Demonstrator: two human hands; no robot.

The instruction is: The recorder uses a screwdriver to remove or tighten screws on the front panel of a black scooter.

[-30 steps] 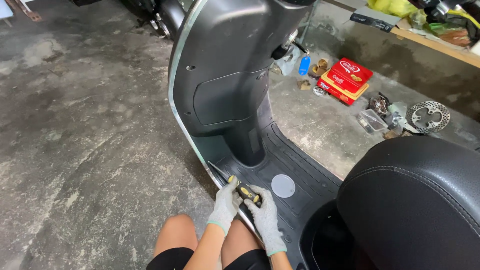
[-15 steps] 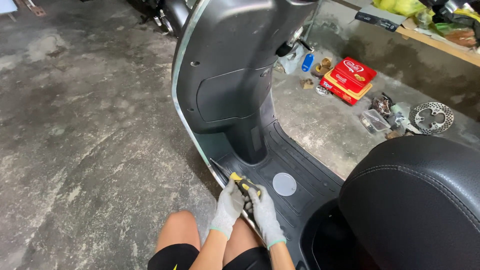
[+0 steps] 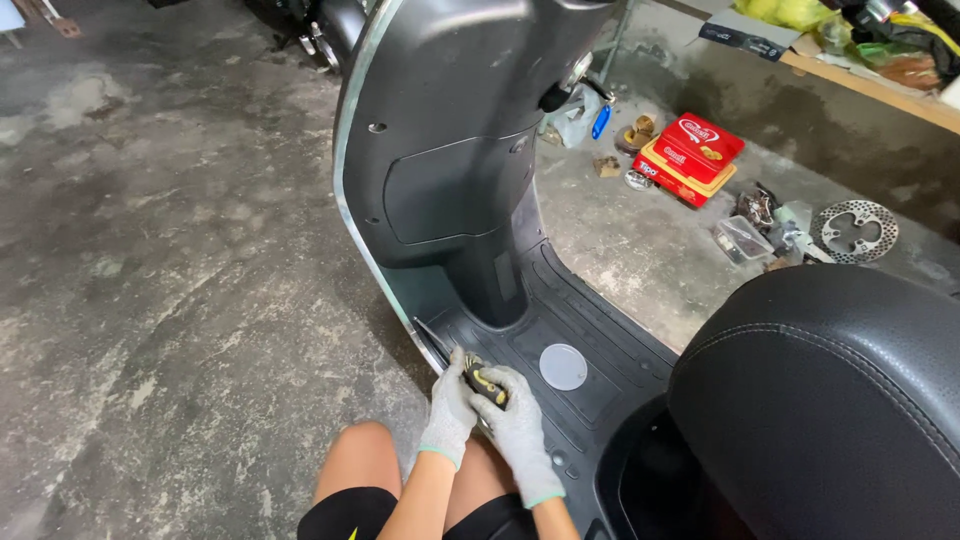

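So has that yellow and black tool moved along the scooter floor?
Barely: the yellow and black tool keeps about the same gap left of the round grey cap; the camera shifted.

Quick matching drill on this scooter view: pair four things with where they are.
Things:
1 screwdriver
2 round grey cap
3 red boxes
4 brake disc

Places:
A on the concrete at far right
B stacked on the concrete by the wall
C in both gloved hands at the floorboard's edge
D in the middle of the floorboard

Pairs: 1-C, 2-D, 3-B, 4-A
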